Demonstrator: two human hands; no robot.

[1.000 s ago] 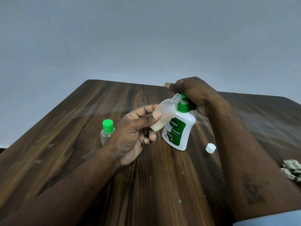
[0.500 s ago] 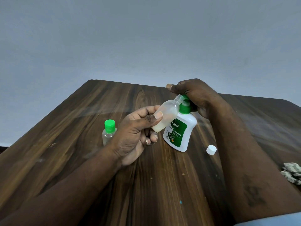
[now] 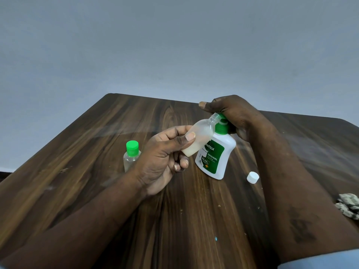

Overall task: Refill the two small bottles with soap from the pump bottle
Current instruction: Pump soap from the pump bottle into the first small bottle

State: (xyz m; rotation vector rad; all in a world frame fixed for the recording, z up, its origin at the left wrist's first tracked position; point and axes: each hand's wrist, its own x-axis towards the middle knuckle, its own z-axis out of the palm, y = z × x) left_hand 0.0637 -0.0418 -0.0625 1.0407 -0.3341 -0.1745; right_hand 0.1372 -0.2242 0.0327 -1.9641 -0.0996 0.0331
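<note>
Small bottle point(image 3: 200, 135) uncapped, tilted, whitish soap pooled at base.

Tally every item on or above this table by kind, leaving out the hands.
Small bottles: 2
Pump bottle: 1
Loose white cap: 1
Crumpled wad: 1
Total: 5

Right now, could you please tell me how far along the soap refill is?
Done: the white cap lies on the table. In hand: the left hand holds the open small bottle, soap only in its bottom, against the pump bottle while the right hand grips its pump head. Left: filling that bottle, recapping, then the green-capped bottle, standing closed.
</note>
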